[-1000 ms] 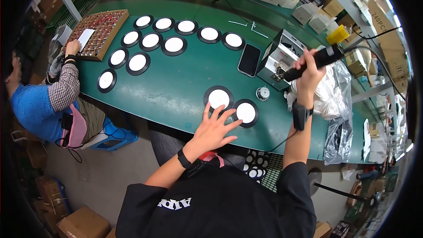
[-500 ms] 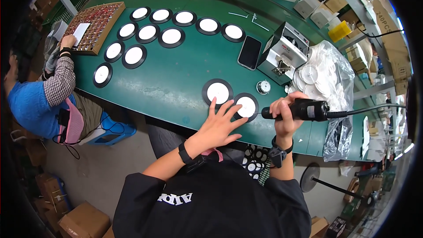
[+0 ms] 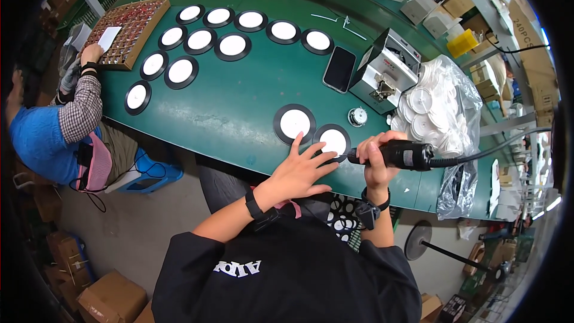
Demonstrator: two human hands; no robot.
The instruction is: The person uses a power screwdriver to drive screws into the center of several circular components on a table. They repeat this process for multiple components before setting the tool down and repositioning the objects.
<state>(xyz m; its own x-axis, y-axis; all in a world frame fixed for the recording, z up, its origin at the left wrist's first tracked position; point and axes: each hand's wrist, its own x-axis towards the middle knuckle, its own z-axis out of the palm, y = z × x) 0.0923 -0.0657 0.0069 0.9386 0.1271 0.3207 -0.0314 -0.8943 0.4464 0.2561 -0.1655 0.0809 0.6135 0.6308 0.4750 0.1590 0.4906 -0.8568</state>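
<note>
My right hand [image 3: 376, 170] is wrapped round a black corded electric screwdriver [image 3: 409, 155], held nearly level with its tip toward the left. That tip meets the right edge of a white disc with a black rim [image 3: 332, 136] near the table's front edge; exact contact is hard to make out. With fingers spread, my left hand [image 3: 299, 174] rests over the near side of this disc. Its index finger reaches the lower edge of a second black-rimmed white disc [image 3: 294, 119] just to the left. A small round metal part [image 3: 357, 117] stands behind the screwdriver.
Several similar discs [image 3: 232, 46] lie at the table's far left. A phone [image 3: 339, 69], a grey machine [image 3: 387, 72] and a bag of white plastic discs [image 3: 423, 100] are at the right. On the left, a co-worker's hand [image 3: 92, 54] is at a partitioned box [image 3: 134, 33].
My right hand and the screwdriver have shifted left and slightly down, bringing the tip closer to the disc. My left hand has barely moved.
</note>
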